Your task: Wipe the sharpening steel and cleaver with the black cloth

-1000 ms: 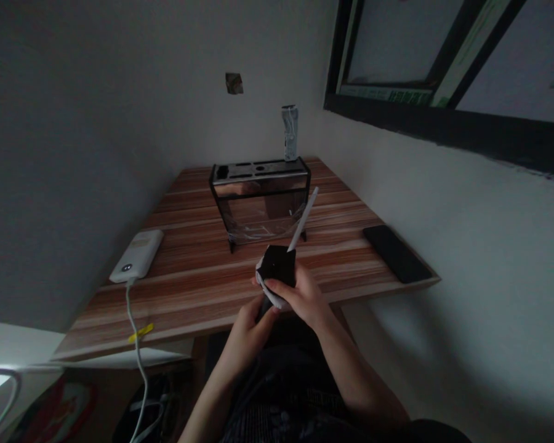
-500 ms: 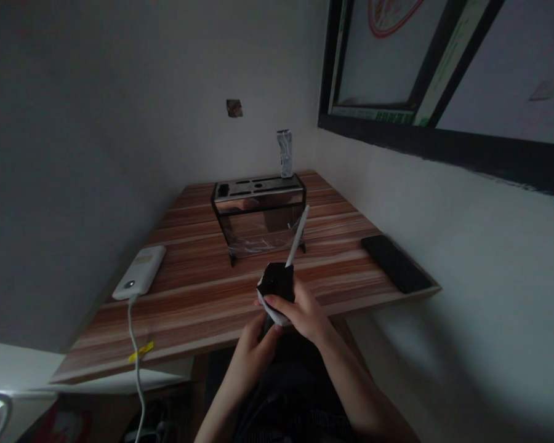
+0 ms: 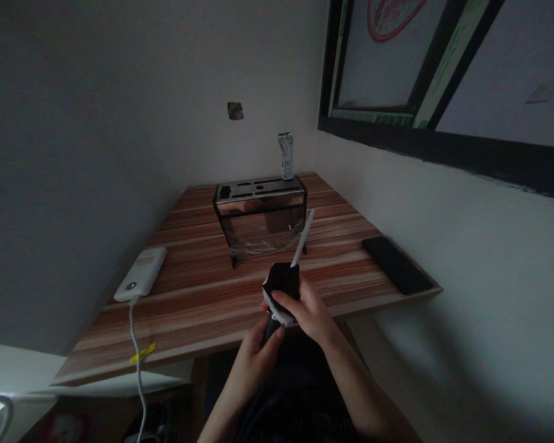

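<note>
In front of the table's near edge, my two hands are close together around one dark item. My right hand (image 3: 311, 311) is closed on a black piece with a crumpled white edge (image 3: 284, 283); its thumb lies across the front. A slim whitish stick (image 3: 303, 237) juts up from behind that piece, and how it is held there is hidden. Lower and to the left, my left hand (image 3: 257, 347) is wrapped round a black handle (image 3: 271, 329), just below the white edge. Whether handle and stick are one object I cannot tell.
A slotted rack with dark frame and clear-wrapped sides (image 3: 261, 224) stands on the wood-grain table (image 3: 189, 277). On it is a small silvery upright packet (image 3: 286, 157). A white power bank (image 3: 142, 274) with cable (image 3: 133, 326) lies left, a black phone (image 3: 397, 264) right.
Both hands, with the black piece and the stick, have shifted slightly right in the picture. A little more of the black handle shows above my left hand. The view has tilted slightly.
</note>
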Action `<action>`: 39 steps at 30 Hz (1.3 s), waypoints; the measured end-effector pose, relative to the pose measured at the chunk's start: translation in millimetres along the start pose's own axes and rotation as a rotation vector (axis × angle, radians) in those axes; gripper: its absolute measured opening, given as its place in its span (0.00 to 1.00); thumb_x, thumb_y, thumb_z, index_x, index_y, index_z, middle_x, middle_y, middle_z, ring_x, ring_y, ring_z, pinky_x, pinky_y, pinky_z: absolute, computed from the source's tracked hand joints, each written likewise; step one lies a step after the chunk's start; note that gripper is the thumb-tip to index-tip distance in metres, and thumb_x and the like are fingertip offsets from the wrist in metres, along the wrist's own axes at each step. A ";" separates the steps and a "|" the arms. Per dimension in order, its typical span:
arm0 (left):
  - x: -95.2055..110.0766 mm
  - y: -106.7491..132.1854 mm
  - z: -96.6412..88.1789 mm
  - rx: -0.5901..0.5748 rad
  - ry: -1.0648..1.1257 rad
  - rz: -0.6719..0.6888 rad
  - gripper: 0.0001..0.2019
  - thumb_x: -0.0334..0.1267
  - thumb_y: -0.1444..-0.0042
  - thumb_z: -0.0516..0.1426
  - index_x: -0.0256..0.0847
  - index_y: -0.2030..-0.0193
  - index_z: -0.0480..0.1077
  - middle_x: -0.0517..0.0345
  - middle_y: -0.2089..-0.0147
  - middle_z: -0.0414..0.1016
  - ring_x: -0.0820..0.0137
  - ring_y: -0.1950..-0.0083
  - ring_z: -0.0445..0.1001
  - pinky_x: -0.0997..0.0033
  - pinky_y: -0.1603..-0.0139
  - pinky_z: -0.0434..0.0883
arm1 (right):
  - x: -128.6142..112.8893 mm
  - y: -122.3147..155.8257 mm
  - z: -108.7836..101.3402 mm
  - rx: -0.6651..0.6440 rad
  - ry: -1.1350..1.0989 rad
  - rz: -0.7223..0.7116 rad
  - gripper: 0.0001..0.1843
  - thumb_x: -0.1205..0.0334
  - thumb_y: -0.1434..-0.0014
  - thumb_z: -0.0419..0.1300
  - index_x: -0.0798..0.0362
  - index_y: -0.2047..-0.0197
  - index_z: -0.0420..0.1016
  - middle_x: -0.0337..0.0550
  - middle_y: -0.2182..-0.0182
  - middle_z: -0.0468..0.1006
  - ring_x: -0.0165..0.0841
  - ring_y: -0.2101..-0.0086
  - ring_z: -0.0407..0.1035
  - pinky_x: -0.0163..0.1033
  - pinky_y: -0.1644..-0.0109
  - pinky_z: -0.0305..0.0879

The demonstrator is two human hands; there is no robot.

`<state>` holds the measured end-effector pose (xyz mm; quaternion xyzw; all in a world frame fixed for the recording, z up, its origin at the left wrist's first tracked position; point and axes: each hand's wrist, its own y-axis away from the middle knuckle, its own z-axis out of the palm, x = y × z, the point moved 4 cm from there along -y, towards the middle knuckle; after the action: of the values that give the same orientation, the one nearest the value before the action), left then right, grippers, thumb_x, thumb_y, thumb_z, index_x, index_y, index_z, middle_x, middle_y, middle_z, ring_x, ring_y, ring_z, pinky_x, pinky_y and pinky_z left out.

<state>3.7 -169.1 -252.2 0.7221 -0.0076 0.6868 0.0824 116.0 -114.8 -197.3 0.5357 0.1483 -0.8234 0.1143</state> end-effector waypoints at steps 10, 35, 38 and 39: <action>-13.0 3.8 -5.0 0.098 -0.006 -0.079 0.26 0.58 0.51 0.60 0.35 0.60 0.73 0.65 0.79 0.61 0.75 0.76 0.59 0.78 0.76 0.57 | -10.1 -1.6 -4.7 -0.001 0.016 -0.030 0.17 0.51 0.45 0.65 0.55 0.59 0.70 0.42 0.72 0.81 0.33 0.71 0.78 0.36 0.66 0.75; -9.9 22.8 -16.0 0.060 -0.182 -0.119 0.30 0.60 0.52 0.60 0.35 0.54 0.76 0.48 0.54 0.78 0.57 0.50 0.72 0.65 0.46 0.67 | -50.7 -20.5 -46.9 0.253 0.030 -0.244 0.16 0.48 0.45 0.64 0.53 0.63 0.75 0.41 0.71 0.80 0.33 0.76 0.76 0.41 0.68 0.78; -8.8 24.4 -15.3 0.036 -0.193 -0.147 0.30 0.62 0.53 0.60 0.35 0.55 0.76 0.49 0.56 0.79 0.56 0.51 0.72 0.64 0.46 0.67 | -54.2 -21.5 -52.0 0.335 0.029 -0.270 0.19 0.44 0.48 0.65 0.53 0.65 0.74 0.40 0.74 0.79 0.34 0.78 0.75 0.43 0.69 0.79; -8.3 25.1 -15.0 0.027 -0.194 -0.148 0.30 0.62 0.52 0.59 0.35 0.55 0.76 0.49 0.56 0.79 0.56 0.51 0.72 0.64 0.46 0.67 | -54.7 -21.6 -53.1 0.359 0.028 -0.275 0.20 0.43 0.49 0.65 0.53 0.66 0.74 0.40 0.75 0.79 0.34 0.78 0.75 0.44 0.69 0.79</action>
<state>-14.8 -192.7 -257.1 0.7847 0.0472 0.6059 0.1221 175.4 -73.7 -164.8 0.5334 0.0725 -0.8370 -0.0983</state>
